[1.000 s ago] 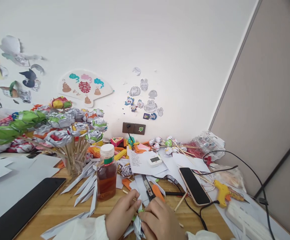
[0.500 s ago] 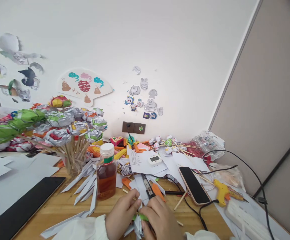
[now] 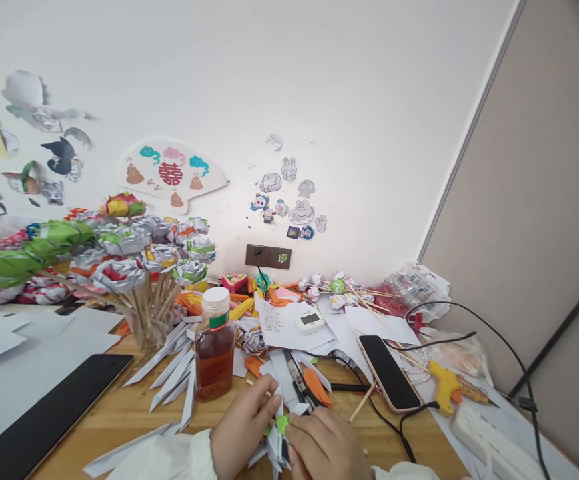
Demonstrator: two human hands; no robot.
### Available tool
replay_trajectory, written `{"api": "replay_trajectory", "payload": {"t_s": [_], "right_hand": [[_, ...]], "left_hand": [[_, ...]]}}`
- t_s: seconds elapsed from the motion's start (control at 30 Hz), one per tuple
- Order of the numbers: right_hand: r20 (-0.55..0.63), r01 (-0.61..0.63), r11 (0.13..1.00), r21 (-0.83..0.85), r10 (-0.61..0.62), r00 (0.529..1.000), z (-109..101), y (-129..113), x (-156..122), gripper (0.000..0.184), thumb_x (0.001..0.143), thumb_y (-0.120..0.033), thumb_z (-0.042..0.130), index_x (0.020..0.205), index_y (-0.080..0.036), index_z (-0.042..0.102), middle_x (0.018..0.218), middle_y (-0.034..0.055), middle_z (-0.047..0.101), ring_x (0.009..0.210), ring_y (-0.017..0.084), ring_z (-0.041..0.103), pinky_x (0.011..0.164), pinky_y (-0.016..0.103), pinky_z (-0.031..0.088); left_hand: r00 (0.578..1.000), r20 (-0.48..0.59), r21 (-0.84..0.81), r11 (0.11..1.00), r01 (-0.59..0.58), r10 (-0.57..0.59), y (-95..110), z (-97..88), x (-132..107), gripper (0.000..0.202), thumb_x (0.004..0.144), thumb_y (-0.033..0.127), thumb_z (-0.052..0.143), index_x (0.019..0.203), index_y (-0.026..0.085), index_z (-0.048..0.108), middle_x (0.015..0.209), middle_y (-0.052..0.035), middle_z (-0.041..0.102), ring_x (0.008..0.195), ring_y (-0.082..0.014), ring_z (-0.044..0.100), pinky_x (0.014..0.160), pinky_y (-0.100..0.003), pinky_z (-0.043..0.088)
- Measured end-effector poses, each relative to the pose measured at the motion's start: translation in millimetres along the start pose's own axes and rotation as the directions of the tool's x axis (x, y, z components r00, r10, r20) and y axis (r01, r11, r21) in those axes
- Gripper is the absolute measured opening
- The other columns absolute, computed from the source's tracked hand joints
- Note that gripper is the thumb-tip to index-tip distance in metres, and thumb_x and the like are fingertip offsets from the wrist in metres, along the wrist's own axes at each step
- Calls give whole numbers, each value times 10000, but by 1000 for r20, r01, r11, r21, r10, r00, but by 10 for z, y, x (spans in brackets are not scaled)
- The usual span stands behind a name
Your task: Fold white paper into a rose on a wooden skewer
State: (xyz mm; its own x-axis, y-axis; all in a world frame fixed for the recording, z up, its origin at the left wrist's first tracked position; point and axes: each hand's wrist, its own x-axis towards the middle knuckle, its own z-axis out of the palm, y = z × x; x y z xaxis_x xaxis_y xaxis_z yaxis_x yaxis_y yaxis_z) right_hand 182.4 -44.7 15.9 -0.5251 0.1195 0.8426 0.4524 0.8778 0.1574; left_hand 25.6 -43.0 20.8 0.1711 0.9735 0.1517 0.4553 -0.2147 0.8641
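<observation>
At the bottom edge of the head view, my left hand (image 3: 242, 427) and my right hand (image 3: 324, 443) meet over a small folded paper piece (image 3: 278, 440), white and grey with a green patch on top. Both hands pinch it from either side, fingers curled round it. Its lower part runs out of the frame. White sleeves cover both wrists. A bottle of amber liquid (image 3: 214, 353) with a white cap stands just beyond my left hand. Scissors with orange handles (image 3: 305, 383) lie right behind the paper piece.
A jar of paper flowers on sticks (image 3: 134, 267) stands at the left, with folded white paper strips (image 3: 172, 377) fanned beside it. A black tablet (image 3: 44, 413), a phone (image 3: 389, 380), a yellow glue gun (image 3: 444, 383), cables and paper scraps crowd the wooden table (image 3: 129, 417).
My hands have turned the paper piece slightly; the green patch now shows on top between the fingers. My right hand sits a little lower.
</observation>
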Motion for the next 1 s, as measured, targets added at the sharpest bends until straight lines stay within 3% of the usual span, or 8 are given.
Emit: {"api": "replay_trajectory", "payload": {"t_s": [0.2, 0.33, 0.5, 0.6, 0.7, 0.83, 0.9, 1.0], "right_hand": [[-15, -108, 991, 76, 109, 994, -120, 21, 62, 200, 750, -90, 402, 877, -129, 551, 729, 78, 631, 639, 167, 538, 571, 288, 451], [45, -77, 986, 145, 71, 996, -88, 40, 79, 210, 785, -167, 415, 930, -118, 560, 826, 100, 633, 723, 184, 542, 609, 303, 464], [-70, -35, 978, 205, 51, 996, -46, 60, 22, 151, 766, -117, 412, 752, -156, 557, 640, 55, 608, 616, 157, 507, 540, 267, 439], [5, -214, 942, 259, 220, 975, -65, 61, 4, 134, 763, -130, 413, 760, -166, 542, 636, 44, 579, 614, 158, 503, 555, 279, 429], [237, -541, 757, 367, 486, 841, -12, 71, -38, 164, 768, -201, 468, 909, -171, 547, 777, 58, 585, 697, 167, 535, 612, 285, 439], [513, -781, 282, 558, 623, 591, 166, 107, -153, 229, 742, -318, 536, 906, -162, 572, 728, 38, 574, 668, 153, 549, 596, 251, 441], [558, -787, 150, 599, 626, 544, 230, 114, -191, 300, 707, -373, 577, 912, -154, 576, 697, 22, 556, 629, 137, 533, 572, 238, 423], [598, -791, 101, 603, 599, 533, 249, 95, -185, 337, 684, -403, 596, 904, -148, 580, 649, 4, 529, 575, 116, 502, 528, 220, 389]], "left_hand": [[998, 20, 17, 998, -55, 54, -6, -25, 8, 137, 789, 314, 328, 696, 215, 339, 520, 93, 294, 496, -112, 294, 486, -206, 267], [998, 16, -3, 998, -59, 59, 3, -34, 4, 146, 788, 321, 339, 688, 213, 336, 516, 93, 297, 496, -110, 296, 485, -205, 263], [997, 41, -74, 995, -63, 66, -4, -40, 4, 161, 788, 322, 358, 677, 206, 353, 494, 103, 277, 473, -98, 255, 453, -196, 231], [989, 127, -155, 986, -53, 73, -3, -34, -3, 163, 777, 332, 395, 683, 200, 372, 473, 112, 266, 449, -89, 241, 422, -189, 196], [982, 179, -189, 982, -23, 57, 24, -28, -19, 180, 759, 345, 432, 682, 184, 411, 456, 114, 275, 430, -82, 239, 405, -187, 179], [994, 112, -199, 980, 19, 3, 47, 0, -33, 223, 738, 391, 456, 668, 183, 419, 456, 100, 343, 439, -88, 324, 424, -185, 248], [999, 24, -234, 971, 48, -44, 26, 31, -32, 253, 751, 439, 417, 685, 196, 394, 482, 78, 425, 472, -107, 416, 463, -199, 319], [992, -77, -291, 954, 70, -96, -30, 83, -24, 332, 757, 528, 342, 661, 211, 366, 494, 58, 485, 493, -128, 483, 492, -227, 371]]}}
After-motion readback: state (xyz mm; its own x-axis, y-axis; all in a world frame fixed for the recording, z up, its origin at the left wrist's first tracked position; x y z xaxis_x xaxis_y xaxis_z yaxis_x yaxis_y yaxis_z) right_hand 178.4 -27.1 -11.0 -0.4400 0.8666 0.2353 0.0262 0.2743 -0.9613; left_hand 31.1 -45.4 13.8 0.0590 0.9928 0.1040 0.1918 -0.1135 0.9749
